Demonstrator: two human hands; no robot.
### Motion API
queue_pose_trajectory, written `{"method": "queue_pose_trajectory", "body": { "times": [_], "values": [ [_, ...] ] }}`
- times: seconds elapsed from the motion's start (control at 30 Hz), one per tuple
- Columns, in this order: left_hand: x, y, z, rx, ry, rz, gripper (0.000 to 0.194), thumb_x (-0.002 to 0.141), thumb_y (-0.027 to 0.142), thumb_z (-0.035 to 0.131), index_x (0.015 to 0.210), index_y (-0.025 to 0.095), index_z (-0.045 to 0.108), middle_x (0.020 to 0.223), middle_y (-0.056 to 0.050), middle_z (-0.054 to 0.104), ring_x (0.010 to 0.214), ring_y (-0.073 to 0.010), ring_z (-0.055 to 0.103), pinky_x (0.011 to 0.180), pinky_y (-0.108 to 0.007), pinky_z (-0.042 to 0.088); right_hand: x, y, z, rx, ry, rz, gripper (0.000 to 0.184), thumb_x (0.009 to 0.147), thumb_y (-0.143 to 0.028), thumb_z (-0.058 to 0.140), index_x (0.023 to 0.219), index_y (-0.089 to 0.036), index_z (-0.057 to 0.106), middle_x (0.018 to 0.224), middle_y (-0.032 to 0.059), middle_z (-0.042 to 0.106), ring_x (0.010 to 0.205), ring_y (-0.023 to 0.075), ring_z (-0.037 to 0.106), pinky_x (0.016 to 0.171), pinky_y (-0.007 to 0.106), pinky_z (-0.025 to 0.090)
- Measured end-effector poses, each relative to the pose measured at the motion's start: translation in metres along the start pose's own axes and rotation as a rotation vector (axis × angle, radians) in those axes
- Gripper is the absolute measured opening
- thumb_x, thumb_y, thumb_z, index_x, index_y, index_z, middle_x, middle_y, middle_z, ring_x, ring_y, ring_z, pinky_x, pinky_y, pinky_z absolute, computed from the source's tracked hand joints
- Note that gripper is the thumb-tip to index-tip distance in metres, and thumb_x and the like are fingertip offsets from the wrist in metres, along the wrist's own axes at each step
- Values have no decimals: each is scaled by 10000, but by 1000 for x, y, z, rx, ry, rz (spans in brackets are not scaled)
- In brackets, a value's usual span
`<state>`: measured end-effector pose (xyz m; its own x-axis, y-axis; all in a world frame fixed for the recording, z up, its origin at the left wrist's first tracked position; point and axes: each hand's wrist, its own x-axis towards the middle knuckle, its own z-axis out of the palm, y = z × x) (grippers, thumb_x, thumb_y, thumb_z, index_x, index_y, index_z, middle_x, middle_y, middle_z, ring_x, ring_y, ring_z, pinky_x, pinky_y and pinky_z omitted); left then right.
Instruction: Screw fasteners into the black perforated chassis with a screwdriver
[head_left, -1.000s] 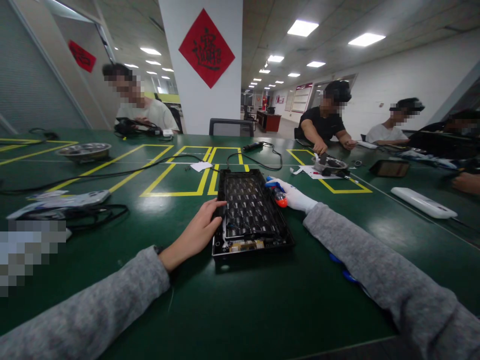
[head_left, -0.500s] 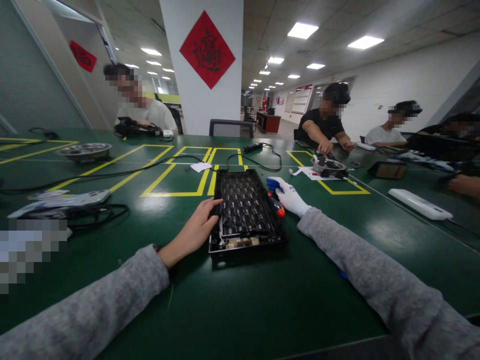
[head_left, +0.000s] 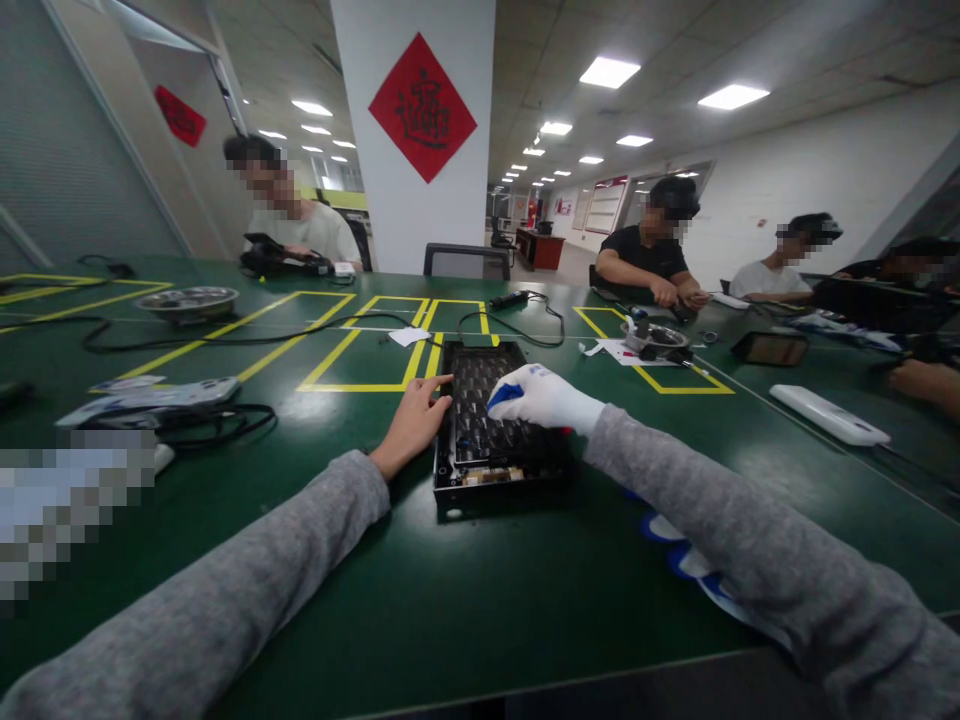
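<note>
A black rectangular case (head_left: 446, 485) lies on the green table, with a dark inner panel of rounded cells (head_left: 472, 430) and a brownish strip (head_left: 491, 477) near its front end. My bare left hand (head_left: 416, 425) rests at the case's left edge, fingers apart, with fingertips on the rim. Over the panel's right half is my right hand (head_left: 536, 397), in a white glove with blue fingertips. Its fingers are curled together; what they may hold is hidden. A bit of red (head_left: 566, 431) shows just below the right wrist.
A second blue-and-white glove (head_left: 694, 560) lies under my right forearm. White paper (head_left: 409, 336), a black cable (head_left: 551, 335), a metal bowl-shaped part (head_left: 187, 303) and a white power strip (head_left: 829, 414) lie around. Several people sit across and to the right.
My right hand has moved left from beside the case to over the panel, its fingers now curled. My left hand stays at the left rim. The view has shifted slightly.
</note>
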<state>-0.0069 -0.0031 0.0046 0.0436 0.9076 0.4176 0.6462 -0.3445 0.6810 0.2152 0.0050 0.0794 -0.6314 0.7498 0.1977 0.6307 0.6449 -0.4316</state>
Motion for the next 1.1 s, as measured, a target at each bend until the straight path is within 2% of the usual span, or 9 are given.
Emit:
{"method": "queue_pose_trajectory", "body": {
  "times": [0.07,0.23,0.43,0.53,0.63,0.73,0.8,0.87,1.1],
  "values": [
    [-2,1,-1,4,1,3,391,836,265,440,1205,182,537,1081,-73,467,980,-198,518,953,-372,412,2,-13,6,-71,-114,21,216,675,-411,670,764,-218,709,701,2,656,660,144,595,634,247,436],
    [-5,4,-2,31,-21,-4,359,840,266,429,1151,165,578,1049,-74,484,975,-206,517,967,-394,400,7,-25,18,-228,-206,43,197,659,-410,673,753,-241,709,705,4,662,663,151,607,602,236,420],
    [-5,1,-3,13,-30,12,335,842,271,427,1109,192,612,1058,-63,481,1015,-206,501,987,-398,386,3,-36,24,-461,-216,-12,242,734,-395,568,844,-202,664,902,83,659,814,231,611,649,292,427],
    [-6,1,-3,9,-27,18,331,839,271,434,1102,190,617,1053,-62,482,1028,-209,494,992,-403,381,-4,-33,17,-345,-159,5,237,767,-372,540,844,-173,645,877,82,648,791,208,594,663,286,425],
    [-7,2,-4,11,-36,21,338,843,277,431,1115,183,609,1068,-68,475,1044,-208,488,999,-394,376,-18,-23,5,-31,-124,68,283,818,-387,486,838,-151,641,773,39,628,695,154,571,636,260,430],
    [-7,4,-4,25,-52,23,337,846,277,425,1109,181,611,1064,-68,485,1054,-210,485,1007,-390,366,-35,-12,-2,145,-162,-2,249,818,-356,521,898,-163,656,980,55,626,874,169,574,784,298,446],
    [-6,4,-4,41,-54,34,332,843,269,423,1093,176,621,1045,-68,502,1064,-214,476,1013,-389,355,-44,-6,1,155,-132,-97,191,800,-314,567,890,-182,672,1203,61,545,1091,197,497,946,342,376],
    [-5,4,-4,57,-57,48,332,841,265,420,1086,173,625,1026,-66,515,1071,-218,469,1013,-390,351,-49,-3,5,143,-103,-160,158,797,-287,578,874,-194,681,1308,46,475,1212,208,404,1033,369,296],
    [-5,4,-4,79,-72,44,333,848,266,402,1079,190,628,1032,-57,525,1080,-217,462,1012,-394,347,-50,1,16,24,-83,-246,129,801,-261,576,871,-214,674,1330,34,469,1269,222,335,1071,424,239]
  ]
}}
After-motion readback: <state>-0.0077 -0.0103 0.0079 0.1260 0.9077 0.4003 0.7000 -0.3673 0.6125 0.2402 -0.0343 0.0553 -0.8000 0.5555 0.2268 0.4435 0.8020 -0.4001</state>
